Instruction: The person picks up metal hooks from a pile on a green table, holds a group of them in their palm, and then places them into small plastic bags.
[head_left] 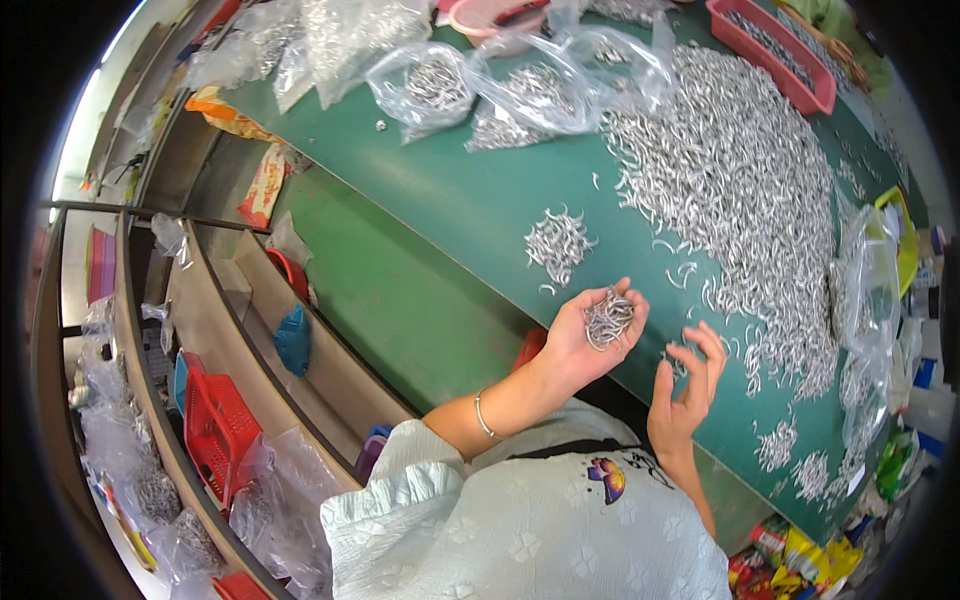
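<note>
Left hand: my left hand [575, 342] is cupped palm up, fingers curled together around a handful of small curved silver metal pieces [608, 320].
Right hand: my right hand [686, 400] is near its right side, fingers parted and loosely bent; silver shows between thumb and fingers, but I cannot tell whether I touch it.
Loose heap: a broad mound of the same silver hooks [740, 170] covers the far right of the smooth green tabletop [450, 190].
Small pile: one little silver cluster [558, 246] lies just beyond my left hand.
Far edge: clear plastic bags [535, 95] filled with silver pieces.
</note>
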